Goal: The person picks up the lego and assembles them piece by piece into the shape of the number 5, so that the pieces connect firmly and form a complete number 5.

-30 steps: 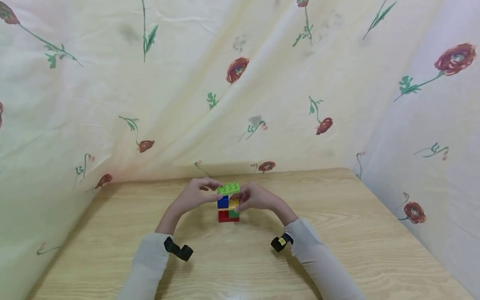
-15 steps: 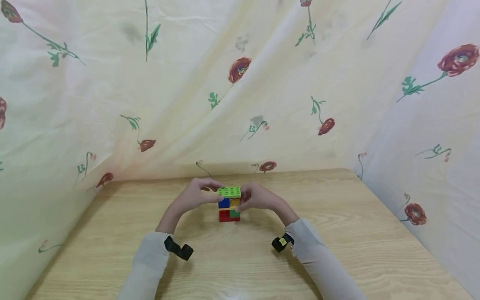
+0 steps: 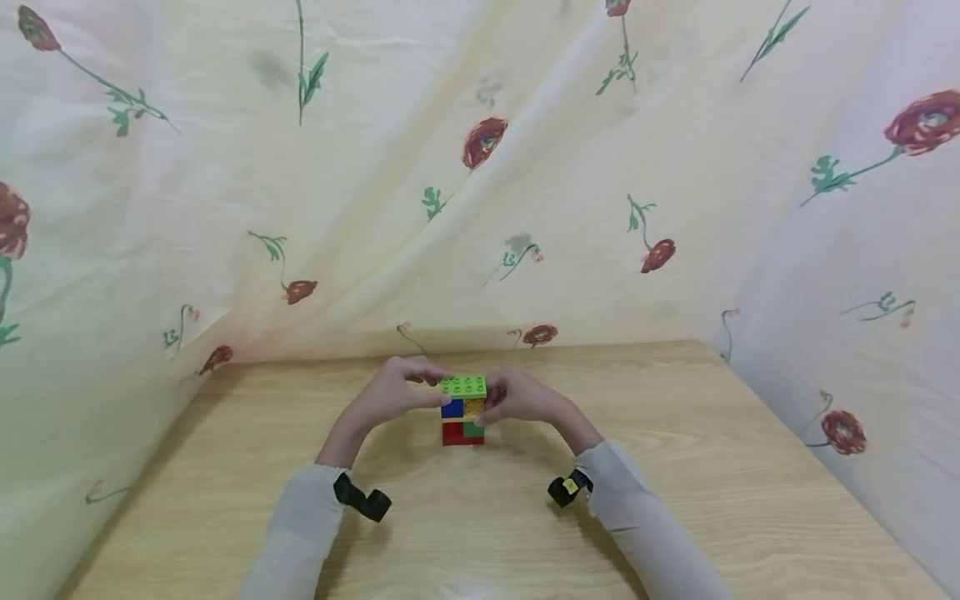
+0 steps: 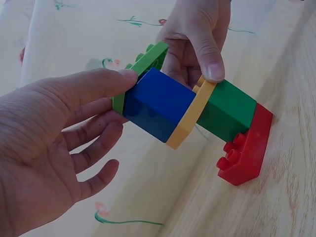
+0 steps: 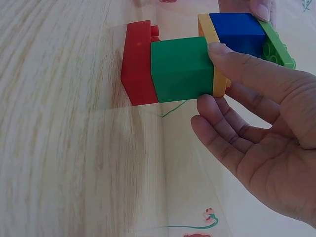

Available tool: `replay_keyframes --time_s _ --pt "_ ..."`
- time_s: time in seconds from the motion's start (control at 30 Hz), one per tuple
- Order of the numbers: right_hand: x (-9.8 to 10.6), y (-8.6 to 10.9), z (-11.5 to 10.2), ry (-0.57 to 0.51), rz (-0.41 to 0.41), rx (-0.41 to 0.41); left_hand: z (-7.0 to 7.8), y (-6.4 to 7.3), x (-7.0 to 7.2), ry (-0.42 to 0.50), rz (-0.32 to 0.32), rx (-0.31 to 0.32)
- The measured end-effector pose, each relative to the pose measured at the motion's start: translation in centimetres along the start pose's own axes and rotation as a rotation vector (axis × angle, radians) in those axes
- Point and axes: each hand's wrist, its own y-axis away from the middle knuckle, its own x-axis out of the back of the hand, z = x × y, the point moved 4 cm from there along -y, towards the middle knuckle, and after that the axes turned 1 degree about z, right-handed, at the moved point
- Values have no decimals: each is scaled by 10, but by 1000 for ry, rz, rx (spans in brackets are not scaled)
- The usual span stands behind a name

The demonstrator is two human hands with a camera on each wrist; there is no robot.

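Note:
A small tower of toy building bricks stands on the table. At its base lies a red brick (image 5: 138, 69), with a green block (image 5: 180, 71) over one half. A yellow-orange flat brick (image 4: 185, 126) spans above, carrying a blue block (image 4: 158, 101) on the opposite side. Topmost is a lime-green flat brick (image 3: 463, 386), lying level across the blue block. My left hand (image 3: 393, 393) pinches its left end between thumb and fingers. My right hand (image 3: 525, 396) grips the yellow-orange brick from the right, thumb on its near edge and fingers behind.
The wooden table (image 3: 465, 525) reaches back to a hanging cloth (image 3: 360, 183) with poppies printed on it, which also closes off both sides. Black wrist cameras are strapped over the grey sleeves (image 3: 296, 517).
The lime-green brick, tilted above the tower a second ago, has come down level onto the blue block. Both hands stay almost in place around the tower; the head view has shifted slightly.

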Motion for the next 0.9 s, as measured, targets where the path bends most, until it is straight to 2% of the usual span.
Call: replay_keyframes --time_s 0.23,0.37,0.67,0.9 --pt "-1 5 2 23 0 12 0 1 -5 -18 -5 44" --pt "0 3 -2 32 6 32 3 1 -2 -23 0 30" --pt "-1 -1 -3 41 5 7 5 0 2 -57 1 1" --pt "1 -1 0 26 3 15 4 -1 0 -27 4 14"
